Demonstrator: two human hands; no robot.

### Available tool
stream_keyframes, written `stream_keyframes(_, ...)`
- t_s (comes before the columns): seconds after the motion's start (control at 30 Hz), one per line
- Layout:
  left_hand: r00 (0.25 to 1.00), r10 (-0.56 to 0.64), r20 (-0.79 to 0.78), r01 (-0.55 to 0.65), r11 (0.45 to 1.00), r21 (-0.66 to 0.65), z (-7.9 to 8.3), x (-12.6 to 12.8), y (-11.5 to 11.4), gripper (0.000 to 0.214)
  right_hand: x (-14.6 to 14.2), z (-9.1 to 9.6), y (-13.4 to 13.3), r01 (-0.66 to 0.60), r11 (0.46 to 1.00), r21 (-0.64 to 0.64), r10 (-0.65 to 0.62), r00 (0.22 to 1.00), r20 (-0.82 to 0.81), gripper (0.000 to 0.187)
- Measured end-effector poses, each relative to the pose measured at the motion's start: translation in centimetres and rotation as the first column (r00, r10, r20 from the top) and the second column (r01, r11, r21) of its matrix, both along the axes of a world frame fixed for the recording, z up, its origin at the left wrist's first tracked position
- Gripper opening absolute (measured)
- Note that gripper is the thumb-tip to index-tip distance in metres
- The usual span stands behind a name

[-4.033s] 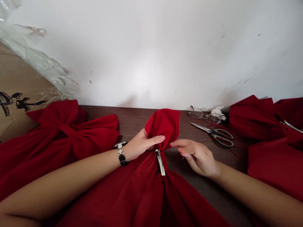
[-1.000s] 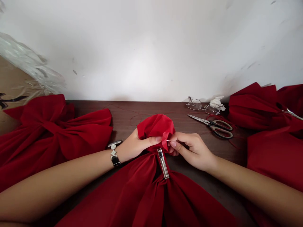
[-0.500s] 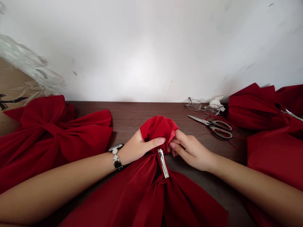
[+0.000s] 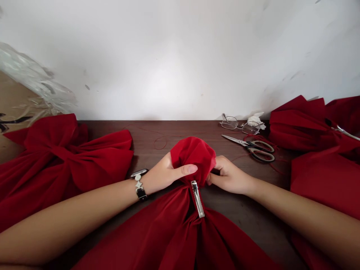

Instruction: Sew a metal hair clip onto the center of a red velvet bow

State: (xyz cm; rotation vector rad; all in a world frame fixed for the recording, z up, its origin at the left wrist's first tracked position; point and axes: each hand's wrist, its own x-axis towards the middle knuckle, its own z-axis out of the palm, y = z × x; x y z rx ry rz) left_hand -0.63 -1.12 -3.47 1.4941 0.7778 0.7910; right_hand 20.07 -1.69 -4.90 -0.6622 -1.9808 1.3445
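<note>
- Fingers of the left hand (image 4: 160,168) clamp the gathered red fabric puff (image 4: 193,157) from 9 o'clock, thumb across it
- Fingers of the right hand (image 4: 229,176) pinch together on it at 3 o'clock
- The puff sits mid-table, just above a steel hair clip (image 4: 197,198)
- Risk: a slackened pinch could let the gathers spring loose
- Scissors (image 4: 260,153) at 2 o'clock; red thread (image 4: 160,142) at 11 o'clock could snag
</note>
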Motion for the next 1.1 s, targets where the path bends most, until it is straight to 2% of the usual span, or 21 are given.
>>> stream_keyframes(0.1, 0.999, -0.008, -0.032, 0.007, 1.0, -0.011, 0.2, 0.1, 0.1, 0.043, -0.1, 0.0, 0.0, -0.038, 0.996, -0.082, 0.036, 0.999, -0.028, 0.015)
stream_keyframes(0.2, 0.991, 0.106, -0.081, -0.101, 0.993, 0.067, 0.4, 0.2, 0.1, 0.046, -0.1, 0.2, 0.1, -0.086, 0.976, -0.202, 0.076, 0.995, -0.058, 0.017)
stream_keyframes(0.3, 0.97, 0.187, -0.157, -0.166, 0.976, 0.14, 0.4, -0.1, 0.3, 0.038, 0.1, 0.5, 0.2, -0.127, 0.938, -0.321, 0.103, 0.991, -0.09, 0.024)
stream_keyframes(0.33, 0.97, 0.164, -0.18, -0.134, 0.977, 0.169, 0.4, -0.3, 0.4, 0.038, 0.3, 0.5, 0.2, -0.136, 0.924, -0.356, 0.108, 0.989, -0.098, 0.025)
stream_keyframes(0.4, 0.978, 0.045, -0.205, 0.01, 0.966, 0.257, 0.6, -0.9, 0.9, 0.054, 0.5, 0.5, 0.3, -0.141, 0.898, -0.416, 0.103, 0.988, -0.113, 0.024)
stream_keyframes(0.5, 0.957, -0.18, -0.225, 0.252, 0.903, 0.348, 1.1, -1.7, 1.7, 0.07, 0.9, 0.1, 0.2, -0.126, 0.864, -0.488, 0.063, 0.988, -0.142, 0.019)
stream_keyframes(0.53, 0.934, -0.26, -0.245, 0.331, 0.887, 0.321, 1.4, -1.9, 2.0, 0.072, 1.0, -0.1, 0.1, -0.12, 0.852, -0.509, 0.048, 0.987, -0.151, 0.017)
stream_keyframes(0.6, 0.857, -0.437, -0.272, 0.485, 0.862, 0.144, 1.9, -2.2, 2.5, 0.072, 1.0, -0.4, 0.0, -0.111, 0.829, -0.548, 0.02, 0.985, -0.169, 0.013)
stream_keyframes(0.7, 0.718, -0.67, -0.19, 0.641, 0.742, -0.194, 2.6, -2.6, 3.2, 0.069, 1.0, -0.6, -0.1, -0.105, 0.797, -0.595, -0.019, 0.98, -0.199, 0.012)
stream_keyframes(0.73, 0.687, -0.709, -0.159, 0.662, 0.701, -0.266, 2.8, -2.7, 3.4, 0.07, 1.0, -0.6, -0.1, -0.109, 0.788, -0.607, -0.027, 0.977, -0.211, 0.013)
stream_keyframes(0.8, 0.636, -0.754, -0.167, 0.685, 0.65, -0.329, 3.2, -2.6, 3.4, 0.068, 0.9, -0.6, -0.1, -0.122, 0.772, -0.624, -0.041, 0.97, -0.24, 0.013)
stream_keyframes(0.83, 0.604, -0.77, -0.205, 0.692, 0.634, -0.345, 3.5, -2.4, 3.2, 0.065, 0.9, -0.5, -0.1, -0.129, 0.766, -0.629, -0.048, 0.965, -0.256, 0.014)
stream_keyframes(0.9, 0.567, -0.77, -0.294, 0.69, 0.638, -0.342, 4.0, -1.9, 2.3, 0.054, 0.7, -0.3, 0.0, -0.142, 0.761, -0.633, -0.062, 0.956, -0.288, 0.015)
stream_keyframes(0.93, 0.569, -0.761, -0.311, 0.686, 0.648, -0.331, 4.2, -1.5, 1.5, 0.047, 0.6, -0.2, 0.0, -0.145, 0.761, -0.633, -0.07, 0.95, -0.303, 0.017)
stream_keyframes(0.97, 0.602, -0.741, -0.297, 0.671, 0.671, -0.316, 4.3, -1.0, 0.7, 0.039, 0.5, 0.0, 0.0, -0.146, 0.762, -0.631, -0.08, 0.945, -0.316, 0.019)
stream_keyframes(1.03, 0.705, -0.687, -0.177, 0.618, 0.717, -0.322, 4.2, 0.0, -1.2, 0.022, 0.3, 0.3, -0.1, -0.136, 0.77, -0.623, -0.107, 0.936, -0.336, 0.023)
stream_keyframes(1.1, 0.804, -0.591, -0.069, 0.518, 0.753, -0.407, 3.7, 1.0, -3.0, 0.023, 0.1, 0.5, -0.2, -0.109, 0.783, -0.613, -0.143, 0.927, -0.347, 0.023)
